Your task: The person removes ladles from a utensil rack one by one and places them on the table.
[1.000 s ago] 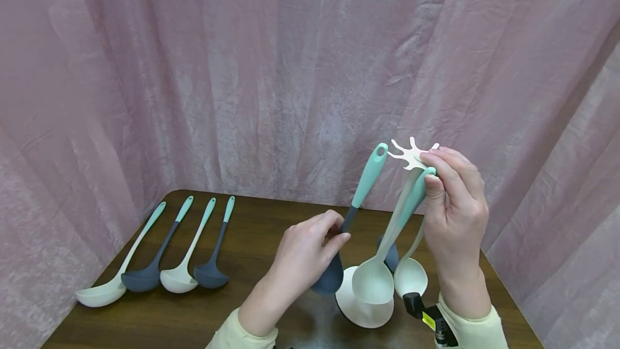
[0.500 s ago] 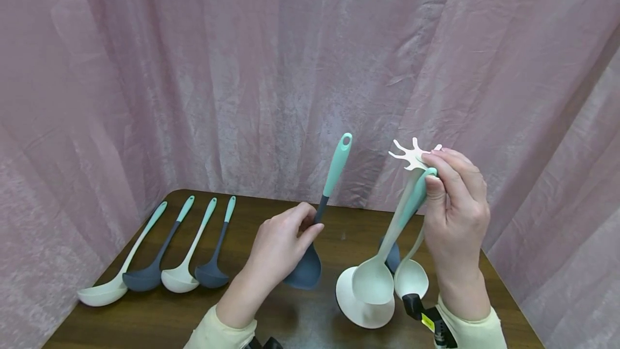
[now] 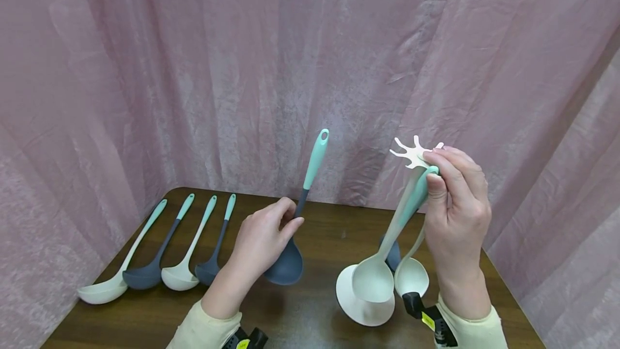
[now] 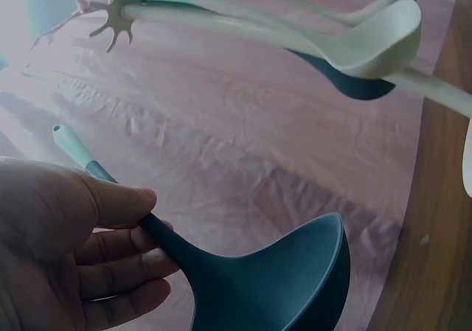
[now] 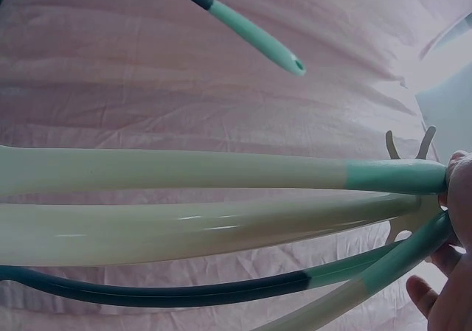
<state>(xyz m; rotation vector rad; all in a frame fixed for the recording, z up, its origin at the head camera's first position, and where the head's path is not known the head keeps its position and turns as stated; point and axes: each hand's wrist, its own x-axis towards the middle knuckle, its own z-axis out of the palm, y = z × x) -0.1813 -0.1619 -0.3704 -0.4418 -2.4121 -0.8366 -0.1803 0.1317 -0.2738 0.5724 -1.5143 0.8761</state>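
Observation:
My left hand (image 3: 263, 233) grips a dark blue ladle (image 3: 287, 265) with a mint handle by its neck, thumb on one side and fingers on the other. Its bowl hangs over the table and its handle points up; the left wrist view shows the hollow of the bowl (image 4: 265, 290). My right hand (image 3: 457, 209) pinches the hooked top (image 3: 411, 155) of a white utensil stand, with a mint handle end between thumb and fingers. From the stand hang a cream ladle (image 3: 373, 279), another cream ladle (image 3: 411, 273) and a dark blue ladle (image 3: 393, 258), partly hidden behind them.
The stand's round white base (image 3: 365, 314) rests on the brown wooden table (image 3: 319, 316). At the left, several mint-handled ladles lie in a row, cream ladle (image 3: 180, 276) and dark ladle (image 3: 143, 276) alternating. A pink curtain (image 3: 242, 79) hangs behind the table.
My left hand has carried the dark blue ladle leftward, away from the stand, and its handle has come more upright. My right hand has stayed at the stand's top.

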